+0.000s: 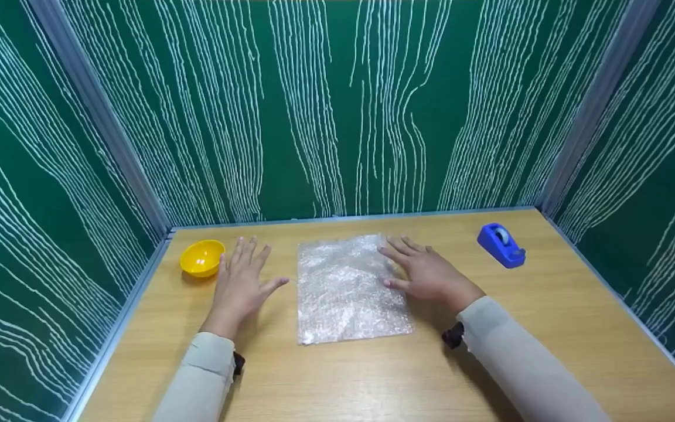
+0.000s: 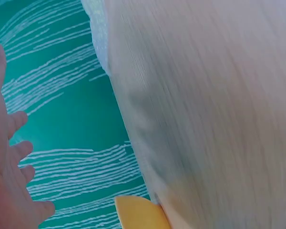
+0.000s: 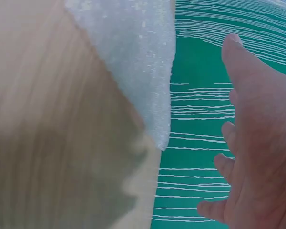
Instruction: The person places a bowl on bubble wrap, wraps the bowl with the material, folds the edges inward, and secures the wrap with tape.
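A flat sheet of clear bubble wrap (image 1: 349,293) lies at the middle of the wooden table. To its left my left hand (image 1: 241,287) hovers with fingers spread, nearest to a yellow bowl (image 1: 203,258). My right hand (image 1: 431,272), fingers likewise spread, overlaps the sheet's right edge in the head view. In the right wrist view this hand (image 3: 262,143) is raised above the table, apart from the bubble wrap (image 3: 133,52). The left wrist view shows the left hand (image 2: 9,162) holding nothing, with part of the bowl (image 2: 140,212) at the bottom.
A blue tape dispenser (image 1: 501,245) stands at the back right of the table (image 1: 361,381). Green panels (image 1: 355,117) with white wavy lines enclose the back and both sides, joined by grey corner posts (image 1: 103,111).
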Action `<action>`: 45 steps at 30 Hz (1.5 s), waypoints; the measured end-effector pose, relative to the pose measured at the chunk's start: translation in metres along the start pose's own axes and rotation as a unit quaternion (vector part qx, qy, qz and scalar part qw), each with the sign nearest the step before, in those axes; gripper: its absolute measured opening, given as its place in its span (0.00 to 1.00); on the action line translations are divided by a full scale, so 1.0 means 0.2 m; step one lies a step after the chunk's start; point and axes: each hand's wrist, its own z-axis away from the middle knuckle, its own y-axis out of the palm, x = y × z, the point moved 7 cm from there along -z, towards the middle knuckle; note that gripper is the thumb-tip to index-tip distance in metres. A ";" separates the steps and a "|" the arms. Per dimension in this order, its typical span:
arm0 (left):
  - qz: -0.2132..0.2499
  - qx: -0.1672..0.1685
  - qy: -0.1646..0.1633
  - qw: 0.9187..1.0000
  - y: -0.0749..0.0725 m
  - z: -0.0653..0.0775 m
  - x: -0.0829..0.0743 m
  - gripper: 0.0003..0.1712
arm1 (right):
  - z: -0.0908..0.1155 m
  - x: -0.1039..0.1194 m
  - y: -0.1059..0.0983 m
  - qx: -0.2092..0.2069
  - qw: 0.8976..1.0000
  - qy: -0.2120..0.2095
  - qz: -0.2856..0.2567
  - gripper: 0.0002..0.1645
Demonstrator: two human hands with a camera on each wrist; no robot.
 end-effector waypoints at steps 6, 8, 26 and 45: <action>0.008 -0.006 -0.018 1.000 -0.02 -0.02 0.08 0.57 | -0.01 -0.03 0.07 0.014 1.000 -0.002 0.006 0.53; 0.014 -0.009 -0.028 0.999 -0.03 -0.03 0.12 0.56 | 0.00 -0.03 0.08 0.022 1.000 0.001 -0.006 0.54; 0.045 -0.064 -0.127 0.989 -0.15 -0.11 0.51 0.55 | -0.01 -0.06 0.16 0.142 0.989 0.038 -0.018 0.54; 0.101 -0.024 -0.191 0.976 -0.03 -0.12 0.79 0.76 | -0.04 0.00 0.15 0.137 0.990 0.037 0.002 0.56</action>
